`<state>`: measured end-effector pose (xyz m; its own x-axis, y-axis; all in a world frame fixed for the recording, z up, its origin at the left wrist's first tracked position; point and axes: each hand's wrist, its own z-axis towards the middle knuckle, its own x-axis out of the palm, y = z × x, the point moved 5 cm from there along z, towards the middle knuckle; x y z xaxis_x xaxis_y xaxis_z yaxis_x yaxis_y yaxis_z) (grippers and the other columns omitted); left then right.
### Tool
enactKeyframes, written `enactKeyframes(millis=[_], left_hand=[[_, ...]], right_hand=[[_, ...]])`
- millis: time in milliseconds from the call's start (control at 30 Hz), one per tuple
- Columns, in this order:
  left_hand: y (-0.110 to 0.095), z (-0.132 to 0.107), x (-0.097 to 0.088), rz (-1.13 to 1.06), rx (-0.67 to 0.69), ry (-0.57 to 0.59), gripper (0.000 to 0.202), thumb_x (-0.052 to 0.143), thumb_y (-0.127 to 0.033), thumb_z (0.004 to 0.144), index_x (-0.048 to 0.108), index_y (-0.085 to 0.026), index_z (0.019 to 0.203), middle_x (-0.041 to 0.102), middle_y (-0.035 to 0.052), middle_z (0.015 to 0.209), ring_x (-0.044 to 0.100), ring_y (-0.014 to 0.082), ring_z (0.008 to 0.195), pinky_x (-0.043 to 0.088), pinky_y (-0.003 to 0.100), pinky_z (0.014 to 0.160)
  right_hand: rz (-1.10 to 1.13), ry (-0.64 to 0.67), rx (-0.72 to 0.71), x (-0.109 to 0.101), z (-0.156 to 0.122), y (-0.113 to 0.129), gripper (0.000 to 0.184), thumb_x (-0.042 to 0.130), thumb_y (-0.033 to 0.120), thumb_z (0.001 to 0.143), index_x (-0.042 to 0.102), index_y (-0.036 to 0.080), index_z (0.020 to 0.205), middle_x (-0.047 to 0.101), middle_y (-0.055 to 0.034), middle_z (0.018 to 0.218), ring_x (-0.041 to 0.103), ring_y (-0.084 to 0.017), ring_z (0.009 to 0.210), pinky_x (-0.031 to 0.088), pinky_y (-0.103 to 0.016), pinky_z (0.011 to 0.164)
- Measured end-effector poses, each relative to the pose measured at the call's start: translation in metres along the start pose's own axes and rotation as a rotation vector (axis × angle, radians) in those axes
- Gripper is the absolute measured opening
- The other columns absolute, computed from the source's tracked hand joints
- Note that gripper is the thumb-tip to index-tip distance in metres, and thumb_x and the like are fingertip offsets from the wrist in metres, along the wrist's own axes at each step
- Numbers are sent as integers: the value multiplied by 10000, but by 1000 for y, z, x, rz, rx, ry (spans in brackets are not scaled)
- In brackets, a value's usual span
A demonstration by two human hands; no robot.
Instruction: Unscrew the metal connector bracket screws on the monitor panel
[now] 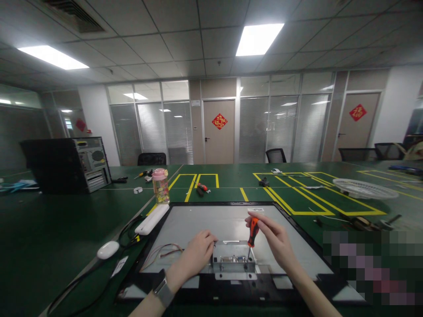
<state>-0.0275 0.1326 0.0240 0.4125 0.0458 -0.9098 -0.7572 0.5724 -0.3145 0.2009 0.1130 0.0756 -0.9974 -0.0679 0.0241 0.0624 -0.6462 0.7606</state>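
In the head view, my right hand (276,235) grips an orange-and-black screwdriver (253,231) by its handle, fingertips near the top. The shaft points down, its tip at the right part of a metal bracket (234,267) with connectors in it. My left hand (197,252), with a watch on the wrist, has its fingers curled against the bracket's upper left corner; part of that grip is hidden. Beneath both hands lies a flat grey display panel (198,220) with a black frame. Thin wires (165,250) run across it left of my left hand.
Left of the panel are a white power strip (152,220), a pink-lidded bottle (161,187), a white mouse-like object (108,249) and black cables. A computer case (62,165) stands farther left. Red-handled pliers (201,189) lie beyond the panel, and a white racket-like object (363,188) lies right.
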Motion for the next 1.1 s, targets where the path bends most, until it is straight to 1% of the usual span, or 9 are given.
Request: enactKeyframes(millis=[133,300,400,500,567,767,833,933,1100], left_hand=[[1,-1,1,-19,-5,-6,260,375,-136,956,626,-180,1006,574,49,1022,524,171,964,418,294,903],[3,0,3,2,-3,-5,270,368,-138,959,625,-181,1026,574,52,1028,517,175,972,414,302,911],[2,-1,2,-6,2,0,270,365,-132,958,622,-178,1025,572,52,1039,516,172,979,412,297,913],[2,-1,1,-19,5,1,270,363,-134,959,624,-180,1011,570,52,1041,514,173,986,409,295,913],[3,-1,2,-19,3,-2,270,365,-133,957,625,-183,1010,571,49,1032,513,175,981,410,295,909],[5,1,4,-4,0,4,280,362,-136,958,626,-184,1041,572,49,1023,514,178,973,413,302,906],[4,1,4,-2,-4,11,283,358,-139,961,627,-183,1036,571,51,1027,515,178,979,415,298,903],[3,0,3,-7,1,6,276,365,-133,959,629,-181,1024,571,51,1035,515,177,990,409,296,915],[2,-1,1,-10,0,-3,273,365,-130,958,627,-180,1016,571,54,1035,515,176,975,415,299,908]], right_hand=[[-80,-28,-81,2,2,10,180,681,341,820,753,251,958,676,-50,820,632,-210,787,520,-312,712],[-93,-36,-117,4,2,16,199,686,392,802,767,230,885,609,-55,810,596,-204,757,514,-310,669],[-54,-30,-35,3,2,12,216,694,407,795,767,234,900,620,-51,786,601,-207,739,514,-321,659],[57,31,101,7,2,6,274,656,427,830,731,242,1018,690,-68,839,641,-234,806,520,-372,754],[160,76,157,11,1,4,281,623,453,850,712,237,1009,703,-83,887,652,-252,855,513,-401,806],[227,145,138,17,0,4,246,654,467,823,703,228,795,621,-68,957,611,-229,895,504,-382,849],[242,138,167,17,0,3,227,668,460,817,714,244,872,627,-51,892,614,-213,844,508,-380,833],[307,126,215,19,-1,2,298,626,470,851,673,263,1059,652,-35,821,620,-195,772,503,-399,834],[323,94,189,18,3,4,289,585,498,867,669,222,886,661,-68,872,635,-229,825,505,-408,826]])
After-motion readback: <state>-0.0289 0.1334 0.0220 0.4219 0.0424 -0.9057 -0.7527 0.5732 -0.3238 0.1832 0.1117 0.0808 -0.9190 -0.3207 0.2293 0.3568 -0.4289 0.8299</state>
